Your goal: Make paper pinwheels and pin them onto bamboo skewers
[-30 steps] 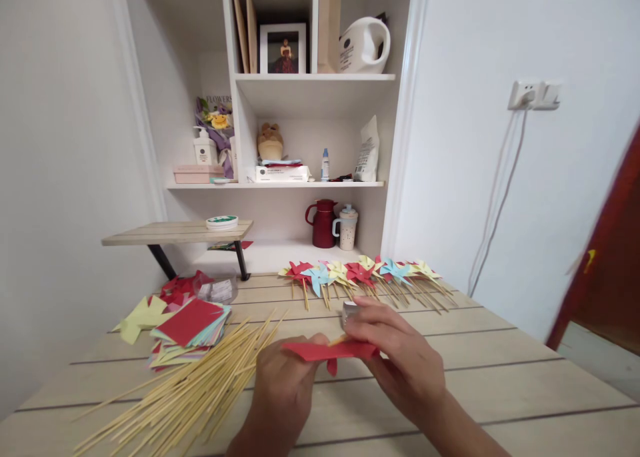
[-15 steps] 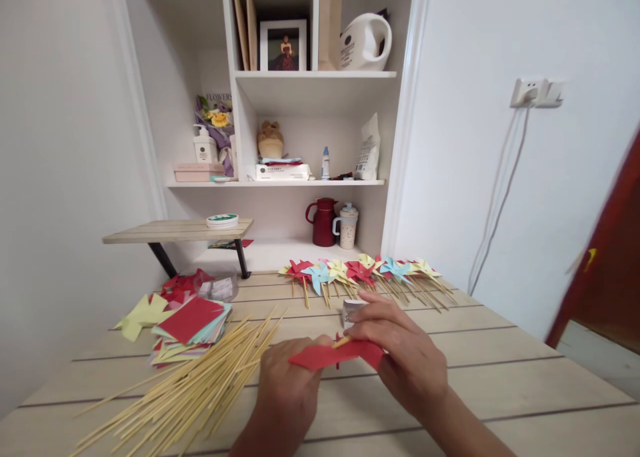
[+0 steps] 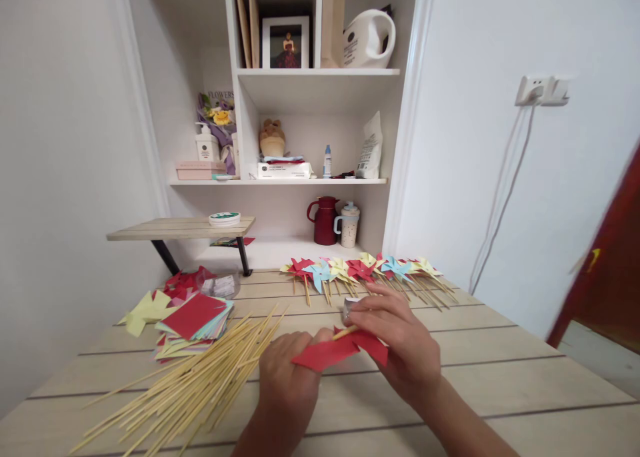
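Between my hands is a red paper pinwheel (image 3: 327,355), its blades folded and spread sideways. My left hand (image 3: 289,377) is closed around its left side. My right hand (image 3: 403,340) grips the right side, thumb beneath and fingers bent over the top. A short length of wooden stick (image 3: 345,332) shows above the red paper, between the fingers; its ends are hidden. Just behind my right fingertips stands a small silvery box (image 3: 350,305), partly covered by the hand.
Loose wooden sticks (image 3: 200,384) lie fanned out at left, beside a stack of coloured paper squares (image 3: 195,317). A clear container (image 3: 219,285) and a yellow paper shape (image 3: 147,312) are behind. Finished pinwheels (image 3: 363,270) line the table's back edge, near a raised wooden stand (image 3: 180,228).
The red pinwheel has tilted slightly between my hands, and my right hand has shifted a little to the left. The whole view has moved slightly. Both hands keep their hold.
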The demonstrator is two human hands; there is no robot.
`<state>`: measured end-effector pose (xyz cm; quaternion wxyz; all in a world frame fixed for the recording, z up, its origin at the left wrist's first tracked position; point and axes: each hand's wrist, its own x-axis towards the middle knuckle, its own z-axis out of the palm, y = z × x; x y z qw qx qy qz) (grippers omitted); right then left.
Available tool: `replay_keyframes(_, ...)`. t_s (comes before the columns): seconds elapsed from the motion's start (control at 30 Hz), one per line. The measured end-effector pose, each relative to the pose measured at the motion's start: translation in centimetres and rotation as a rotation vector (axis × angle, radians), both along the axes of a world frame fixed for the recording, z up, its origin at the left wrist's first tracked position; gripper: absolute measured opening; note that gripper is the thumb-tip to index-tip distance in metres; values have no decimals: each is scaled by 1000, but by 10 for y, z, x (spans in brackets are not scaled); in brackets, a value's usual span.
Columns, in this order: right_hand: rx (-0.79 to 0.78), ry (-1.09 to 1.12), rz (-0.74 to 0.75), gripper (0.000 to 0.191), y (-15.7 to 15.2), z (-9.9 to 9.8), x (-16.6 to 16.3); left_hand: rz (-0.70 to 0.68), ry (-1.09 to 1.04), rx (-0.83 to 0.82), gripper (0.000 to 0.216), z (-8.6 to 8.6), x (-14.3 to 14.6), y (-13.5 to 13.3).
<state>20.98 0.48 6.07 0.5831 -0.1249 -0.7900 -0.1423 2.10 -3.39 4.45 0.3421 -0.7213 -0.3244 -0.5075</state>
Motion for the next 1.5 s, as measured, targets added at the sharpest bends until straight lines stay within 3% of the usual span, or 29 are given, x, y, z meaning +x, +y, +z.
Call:
replay_keyframes(0.13,-23,-12,-1,61,3,-2,1,58,6,37,16,-3,0,2)
replay_keyframes(0.3,-67,48,-30,66,6,-2,1,71,-3,68,17,-11,-4,6)
replay_keyframes(0.63,-167,83,-127,53,15,-4,-4,132,-45,67,16,-13,-7,8)
replay_keyframes(0.83,-203,77,-115,51,16,-7,-5,65,-166,-65,13,-18,-7,12)
replay_keyframes(0.93,-298,149,-100,49,14,-7,-3,-46,-345,-231,15,-19,-5,13)
replay_keyframes(1.03,-403,283,-114,47,14,-6,-2,-212,-652,-548,25,-16,0,14)
replay_keyframes(1.13,-562,353,-115,42,15,-7,-3,-445,-980,-894,38,-14,6,16)
replay_keyframes(1.2,-665,347,-58,38,17,-10,-7,-635,-1159,-1042,41,-13,10,16)
replay_keyframes(1.33,-837,329,115,36,19,-18,-16,-903,-1305,-1205,42,-13,15,16)
replay_keyframes(1.5,-1070,421,262,42,20,-18,-20,-993,-1444,-1178,33,-14,14,17)
